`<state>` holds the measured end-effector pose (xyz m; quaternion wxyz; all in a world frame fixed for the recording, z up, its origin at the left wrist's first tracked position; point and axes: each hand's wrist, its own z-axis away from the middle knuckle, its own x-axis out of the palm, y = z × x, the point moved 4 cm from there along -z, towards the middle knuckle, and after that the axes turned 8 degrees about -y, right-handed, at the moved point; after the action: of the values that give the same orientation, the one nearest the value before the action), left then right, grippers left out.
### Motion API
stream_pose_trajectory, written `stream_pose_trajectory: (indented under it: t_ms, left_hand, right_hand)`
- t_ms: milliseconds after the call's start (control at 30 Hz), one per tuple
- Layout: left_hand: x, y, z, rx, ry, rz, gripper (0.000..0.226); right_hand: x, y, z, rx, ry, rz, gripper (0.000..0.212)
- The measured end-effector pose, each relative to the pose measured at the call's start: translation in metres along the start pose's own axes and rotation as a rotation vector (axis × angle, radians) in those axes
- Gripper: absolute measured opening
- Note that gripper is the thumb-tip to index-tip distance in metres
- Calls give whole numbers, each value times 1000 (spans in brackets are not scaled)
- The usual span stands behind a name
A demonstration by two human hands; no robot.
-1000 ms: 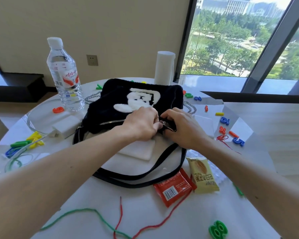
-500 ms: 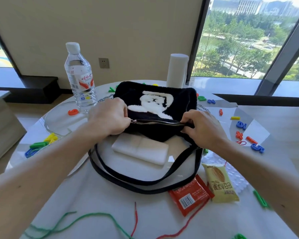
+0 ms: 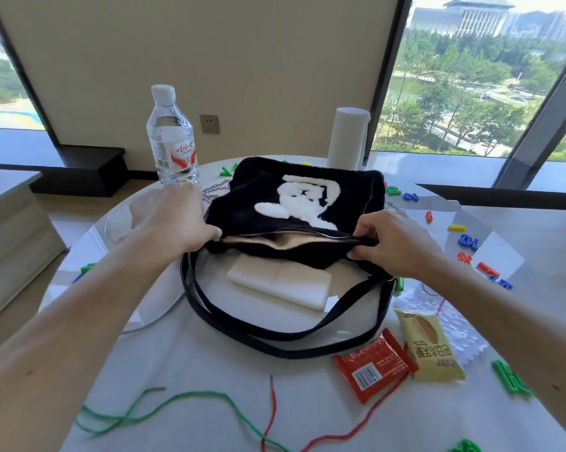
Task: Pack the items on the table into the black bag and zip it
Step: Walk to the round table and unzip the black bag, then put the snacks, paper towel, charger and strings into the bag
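Now, taking the black bag (image 3: 294, 210) at the middle of the round desk (image 3: 183, 360) as the landmark: left of it stands a water bottle (image 3: 172, 138). The left hand (image 3: 174, 220) pinches the bag's left end at the zipper; the right hand (image 3: 396, 243) grips its right end. Between the hands the zipper (image 3: 285, 236) gapes open, showing a beige lining. Just in front of the bag lies a white packet (image 3: 281, 285), inside the strap loop (image 3: 275, 340). Right of that, in front of the bag, lie a red snack packet (image 3: 373, 363) and a yellow one (image 3: 428, 347).
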<state>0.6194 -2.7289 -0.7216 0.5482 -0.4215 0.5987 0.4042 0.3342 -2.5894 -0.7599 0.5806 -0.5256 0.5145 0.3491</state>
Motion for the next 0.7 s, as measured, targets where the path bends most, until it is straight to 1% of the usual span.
stream_pose_trajectory:
  t_ms: [33,100,167,200,233,300,367,433,533,600,700]
  left_hand:
    - [-3,8,3,81,8,43,39]
    - [-8,30,12,325,-16,174,32]
    - [-9,55,25,560,-106,279,18]
    - [-7,65,31,633,-171,304,13]
    - [-2,74,36,677,-234,311,14]
    - [12,86,42,693,-309,281,23]
    - [28,92,46,672,-347,234,36]
    - [39,94,47,649,-356,214,45]
    - [42,97,47,644,-320,164,47]
    - [42,100,47,659,-281,62,39]
    - [47,100,49,664,-303,-10,45]
  right_hand:
    - [-2,-3,0,-9,-32,1,30]
    - [-6,-13,-3,-40,-44,-18,44]
    - [-6,-26,-7,-90,-30,-58,50]
    - [-5,-33,-10,-113,-37,-61,49]
    - [-4,-39,-14,-126,-49,-53,48]
    - [0,-48,-20,-123,-83,-13,43]
    - [3,-53,-25,-99,-122,29,34]
    - [6,-55,-28,-66,-168,62,25]
    - [6,-56,-33,-12,-207,123,19]
    - [-3,-57,-35,2,-141,112,20]
    - [-35,-65,-38,10,105,12,21]
